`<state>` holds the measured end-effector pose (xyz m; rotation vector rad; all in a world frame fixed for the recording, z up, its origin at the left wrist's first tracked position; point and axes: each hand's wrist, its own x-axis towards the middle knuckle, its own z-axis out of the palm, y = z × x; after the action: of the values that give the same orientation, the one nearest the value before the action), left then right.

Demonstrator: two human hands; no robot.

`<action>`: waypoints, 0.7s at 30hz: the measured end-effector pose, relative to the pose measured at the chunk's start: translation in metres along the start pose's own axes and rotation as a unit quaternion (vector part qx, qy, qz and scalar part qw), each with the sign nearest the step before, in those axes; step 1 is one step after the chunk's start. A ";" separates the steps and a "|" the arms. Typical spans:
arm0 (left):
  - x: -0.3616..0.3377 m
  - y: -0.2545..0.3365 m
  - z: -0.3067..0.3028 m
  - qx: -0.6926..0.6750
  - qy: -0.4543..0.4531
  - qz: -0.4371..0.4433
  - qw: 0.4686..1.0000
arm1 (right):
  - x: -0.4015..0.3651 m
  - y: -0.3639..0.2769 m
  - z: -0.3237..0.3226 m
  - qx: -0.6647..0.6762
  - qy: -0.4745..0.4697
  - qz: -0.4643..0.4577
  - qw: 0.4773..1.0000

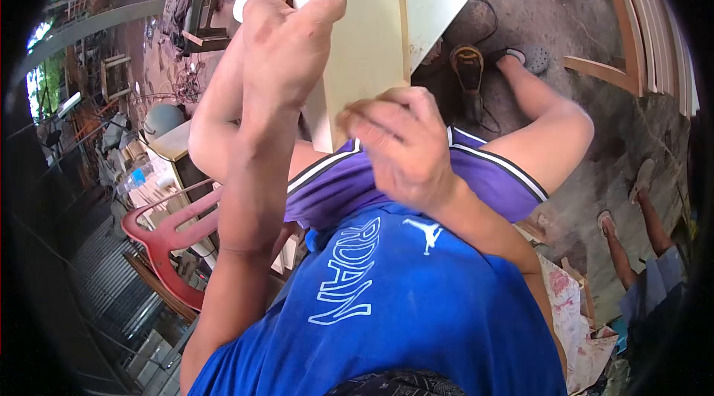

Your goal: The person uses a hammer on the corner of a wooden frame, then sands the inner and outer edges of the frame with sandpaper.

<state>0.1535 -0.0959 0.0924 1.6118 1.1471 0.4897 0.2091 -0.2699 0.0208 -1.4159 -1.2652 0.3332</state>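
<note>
Board: near end by purple shorts. Left hand grasps its left side. Right hand curled at near end, blurred; contents unclear. Step: likely edge-working; next calls for steady left hold.

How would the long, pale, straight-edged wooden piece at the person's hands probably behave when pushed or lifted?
The wooden piece would probably stay stiff, since its edges run straight and its side looks thick. Its flat faces make rolling unlikely. Being long, it might tip if lifted only near the purple shorts.
</note>
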 end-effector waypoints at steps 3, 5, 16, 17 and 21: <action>0.000 0.008 0.012 0.019 0.025 0.018 0.999 | -0.008 0.010 -0.002 0.004 0.007 0.013 1.000; 0.000 0.002 0.009 0.067 0.009 0.009 0.998 | -0.004 -0.016 -0.013 0.049 0.036 0.011 0.998; -0.004 0.012 0.019 0.041 0.014 0.013 0.999 | -0.015 0.017 -0.008 0.069 0.014 0.027 0.997; -0.003 0.006 0.017 0.005 0.005 0.018 1.000 | -0.017 0.020 -0.007 0.065 -0.006 0.049 0.997; -0.005 0.011 0.018 0.028 0.013 0.002 1.000 | -0.004 0.003 -0.015 0.160 0.003 0.028 0.987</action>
<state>0.1700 -0.1097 0.0966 1.6610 1.1869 0.4864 0.2208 -0.2802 0.0212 -1.1768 -1.1118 0.5458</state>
